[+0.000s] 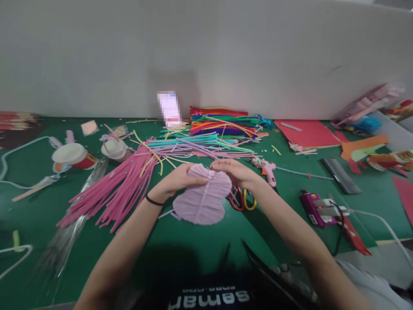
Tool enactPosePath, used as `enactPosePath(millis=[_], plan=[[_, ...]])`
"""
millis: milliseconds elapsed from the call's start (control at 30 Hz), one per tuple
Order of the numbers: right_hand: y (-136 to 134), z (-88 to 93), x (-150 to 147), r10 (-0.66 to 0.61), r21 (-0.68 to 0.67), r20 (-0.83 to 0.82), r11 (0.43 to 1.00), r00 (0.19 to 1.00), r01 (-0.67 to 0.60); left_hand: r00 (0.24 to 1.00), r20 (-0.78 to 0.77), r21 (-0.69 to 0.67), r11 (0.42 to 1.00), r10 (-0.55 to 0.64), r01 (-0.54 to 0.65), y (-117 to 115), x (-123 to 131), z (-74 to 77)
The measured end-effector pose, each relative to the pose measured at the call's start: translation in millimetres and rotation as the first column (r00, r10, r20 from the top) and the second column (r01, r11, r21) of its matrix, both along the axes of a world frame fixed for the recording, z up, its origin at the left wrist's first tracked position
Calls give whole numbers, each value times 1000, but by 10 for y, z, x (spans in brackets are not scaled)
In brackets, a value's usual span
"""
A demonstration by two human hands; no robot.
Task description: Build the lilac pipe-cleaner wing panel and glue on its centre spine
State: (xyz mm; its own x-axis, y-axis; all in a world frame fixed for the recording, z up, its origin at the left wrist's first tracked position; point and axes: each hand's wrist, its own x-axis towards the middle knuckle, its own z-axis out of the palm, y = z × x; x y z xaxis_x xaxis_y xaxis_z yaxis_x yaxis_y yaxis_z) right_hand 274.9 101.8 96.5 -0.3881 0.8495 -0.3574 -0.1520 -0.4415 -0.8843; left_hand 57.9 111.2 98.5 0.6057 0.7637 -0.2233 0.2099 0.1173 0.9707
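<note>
A lilac piece made of pipe cleaners (201, 204), two rounded lobes with a raised line down the middle, is held up over the green table. My left hand (180, 180) grips its upper left side, thumb lying across the front. At its top edge, the fingers of my right hand (234, 171) are pinched together near the centre line. What exactly those fingertips hold is too small to make out, but they touch the piece. Scissors with a red and a yellow handle loop (249, 200) lie just below my right wrist.
Pink pipe cleaners (112, 189) fan out at left, with multicoloured bundles (222, 122) along the wall. A pink glue gun (269, 172), a dark phone (341, 175) and a purple power adapter (314, 209) lie at right. Lidded cups, one with a red side (85, 160), stand at left.
</note>
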Motion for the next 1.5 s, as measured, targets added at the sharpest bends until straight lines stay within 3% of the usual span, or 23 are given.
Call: enactPosePath(millis=[67, 167, 467, 667, 800, 1000, 1100, 1167, 1233, 1333, 1500], plan=[[-9, -70, 10, -111, 24, -1, 994, 994, 111, 994, 46, -141, 985, 103, -96, -15, 46, -136], [-65, -145, 11, -164, 37, 74, 986, 984, 162, 978, 45, -230, 955, 202, -187, -88, 107, -242], [-155, -278, -5, -168, 127, 241, 982, 956, 141, 974, 11, -252, 944, 224, -214, -170, 160, -209], [-156, -352, -4, -118, 167, 303, 984, 946, 70, 977, -12, -170, 963, 212, -211, -176, 202, -323], [-129, -394, 12, -64, 215, 368, 976, 928, -18, 978, -4, -186, 961, 207, -204, -185, 210, -370], [-64, -355, 96, 80, 234, 408, 954, 910, -189, 983, -10, -193, 964, 184, -183, -213, 213, -374], [-171, -320, 82, 87, 278, 412, 936, 907, -216, 974, -80, -91, 972, 210, -217, -307, 191, -349], [-325, -313, 23, -81, 423, 438, 897, 895, -126, 946, -158, 58, 959, 284, -279, -412, 164, -343], [-514, -327, -62, -303, 634, 490, 768, 817, -95, 919, -188, 202, 929, 346, -309, -534, 134, -356], [-767, -376, -182, -438, 769, 519, 614, 734, -178, 911, -211, 287, 914, 354, -289, -701, 107, -405], [-934, -409, -241, -475, 795, 544, 556, 692, -243, 893, -298, 250, 930, 338, -269, -851, 108, -475]])
